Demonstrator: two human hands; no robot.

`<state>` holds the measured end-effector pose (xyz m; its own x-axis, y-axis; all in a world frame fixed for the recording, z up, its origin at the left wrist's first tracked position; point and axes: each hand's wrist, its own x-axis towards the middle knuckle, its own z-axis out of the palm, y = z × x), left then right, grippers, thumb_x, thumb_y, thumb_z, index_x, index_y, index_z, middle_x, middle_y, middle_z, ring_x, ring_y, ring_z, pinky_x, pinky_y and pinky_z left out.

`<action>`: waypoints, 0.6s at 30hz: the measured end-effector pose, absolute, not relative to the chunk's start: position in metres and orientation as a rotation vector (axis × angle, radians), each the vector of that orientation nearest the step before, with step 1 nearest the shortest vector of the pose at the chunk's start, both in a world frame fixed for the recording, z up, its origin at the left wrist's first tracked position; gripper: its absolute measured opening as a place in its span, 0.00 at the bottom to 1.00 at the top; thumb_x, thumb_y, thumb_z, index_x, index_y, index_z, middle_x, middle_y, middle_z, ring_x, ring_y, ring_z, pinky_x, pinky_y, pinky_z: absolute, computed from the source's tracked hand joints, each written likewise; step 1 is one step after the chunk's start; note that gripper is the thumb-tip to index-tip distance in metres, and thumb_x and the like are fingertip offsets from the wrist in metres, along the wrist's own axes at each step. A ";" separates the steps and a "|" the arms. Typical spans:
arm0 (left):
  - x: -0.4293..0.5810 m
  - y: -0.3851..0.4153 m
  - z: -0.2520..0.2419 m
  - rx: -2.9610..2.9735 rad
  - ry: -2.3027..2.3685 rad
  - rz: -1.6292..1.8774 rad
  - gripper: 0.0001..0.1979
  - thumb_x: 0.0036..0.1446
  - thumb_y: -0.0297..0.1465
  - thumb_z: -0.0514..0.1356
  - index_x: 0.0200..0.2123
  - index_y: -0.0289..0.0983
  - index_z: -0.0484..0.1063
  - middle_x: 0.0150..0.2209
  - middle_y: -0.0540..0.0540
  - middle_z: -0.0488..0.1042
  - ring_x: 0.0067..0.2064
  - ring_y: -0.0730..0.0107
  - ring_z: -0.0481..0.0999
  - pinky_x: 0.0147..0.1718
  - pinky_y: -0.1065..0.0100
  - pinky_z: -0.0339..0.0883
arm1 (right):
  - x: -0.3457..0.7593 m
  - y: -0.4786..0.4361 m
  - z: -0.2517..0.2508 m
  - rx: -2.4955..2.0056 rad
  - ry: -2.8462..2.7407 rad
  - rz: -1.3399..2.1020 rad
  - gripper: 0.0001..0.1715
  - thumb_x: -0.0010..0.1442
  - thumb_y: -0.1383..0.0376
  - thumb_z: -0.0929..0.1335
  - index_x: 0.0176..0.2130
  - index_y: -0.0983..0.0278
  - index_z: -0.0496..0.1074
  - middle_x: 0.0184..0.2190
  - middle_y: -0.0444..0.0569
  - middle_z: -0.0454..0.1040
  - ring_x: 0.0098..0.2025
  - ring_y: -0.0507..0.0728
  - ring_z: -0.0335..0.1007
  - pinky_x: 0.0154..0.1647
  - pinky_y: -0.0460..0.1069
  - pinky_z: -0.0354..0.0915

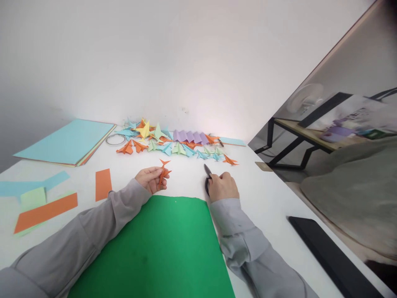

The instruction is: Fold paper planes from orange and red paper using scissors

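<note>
i have the left hand pinching folded orange paper; right of it, the right hand grips black scissors, a green mat nearer than both.

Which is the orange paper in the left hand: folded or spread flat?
Folded: the orange paper in the left hand shows pointed, angled flaps.

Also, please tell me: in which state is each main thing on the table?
Small orange paper figure: folded, held in left hand
Scissors: blades look closed, held in right hand
Green sheet: flat
Long orange strip: flat
Purple paper: zigzag-folded
Top blue sheet: flat
Other figures: folded
</note>
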<state>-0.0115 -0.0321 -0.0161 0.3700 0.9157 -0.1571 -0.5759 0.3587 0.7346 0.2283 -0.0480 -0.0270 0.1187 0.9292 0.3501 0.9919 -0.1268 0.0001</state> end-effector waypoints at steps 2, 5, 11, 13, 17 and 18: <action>-0.011 -0.033 -0.015 0.641 0.634 1.047 0.03 0.49 0.24 0.63 0.27 0.28 0.75 0.24 0.43 0.75 0.20 0.75 0.72 0.19 0.73 0.70 | 0.232 -0.044 -0.027 -2.158 -1.868 -0.408 0.15 0.59 0.70 0.61 0.34 0.69 0.77 0.33 0.61 0.69 0.35 0.61 0.65 0.33 0.52 0.58; -0.011 -0.035 -0.013 0.645 0.643 1.050 0.03 0.50 0.23 0.62 0.28 0.28 0.75 0.25 0.43 0.75 0.21 0.75 0.73 0.21 0.73 0.71 | 0.238 -0.041 -0.026 -2.155 -1.833 -0.423 0.16 0.58 0.71 0.60 0.31 0.70 0.77 0.30 0.60 0.71 0.33 0.60 0.65 0.32 0.53 0.58; -0.010 -0.039 -0.012 0.679 0.635 1.011 0.04 0.49 0.25 0.64 0.30 0.29 0.75 0.25 0.44 0.76 0.22 0.75 0.73 0.23 0.72 0.71 | 0.199 -0.057 -0.021 -1.317 -1.867 0.015 0.13 0.60 0.62 0.64 0.37 0.67 0.74 0.31 0.54 0.75 0.36 0.57 0.69 0.37 0.51 0.65; -0.009 -0.039 -0.013 0.720 0.618 0.976 0.07 0.47 0.27 0.67 0.31 0.30 0.75 0.26 0.44 0.76 0.24 0.74 0.74 0.24 0.72 0.72 | 0.177 -0.063 -0.018 -1.070 -1.843 0.278 0.15 0.58 0.60 0.67 0.41 0.67 0.73 0.31 0.52 0.75 0.34 0.55 0.70 0.33 0.49 0.66; -0.008 -0.039 -0.015 0.789 0.627 0.913 0.15 0.39 0.32 0.71 0.30 0.31 0.75 0.25 0.46 0.76 0.23 0.74 0.74 0.23 0.72 0.71 | 0.154 -0.068 -0.010 -1.008 -1.758 0.384 0.09 0.58 0.61 0.66 0.35 0.63 0.73 0.28 0.48 0.75 0.31 0.54 0.69 0.32 0.49 0.65; -0.007 -0.039 -0.015 0.796 0.637 0.906 0.15 0.38 0.33 0.72 0.30 0.31 0.76 0.24 0.47 0.76 0.22 0.74 0.74 0.22 0.72 0.71 | 0.153 -0.068 -0.009 -1.026 -1.756 0.385 0.09 0.59 0.62 0.65 0.31 0.63 0.73 0.26 0.48 0.75 0.30 0.53 0.69 0.32 0.49 0.65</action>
<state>-0.0070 -0.0391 -0.0152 0.4760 0.8667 -0.1491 -0.4338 0.3789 0.8175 0.1532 -0.0677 -0.0087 -0.1150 0.7853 0.6084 0.4586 0.5852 -0.6687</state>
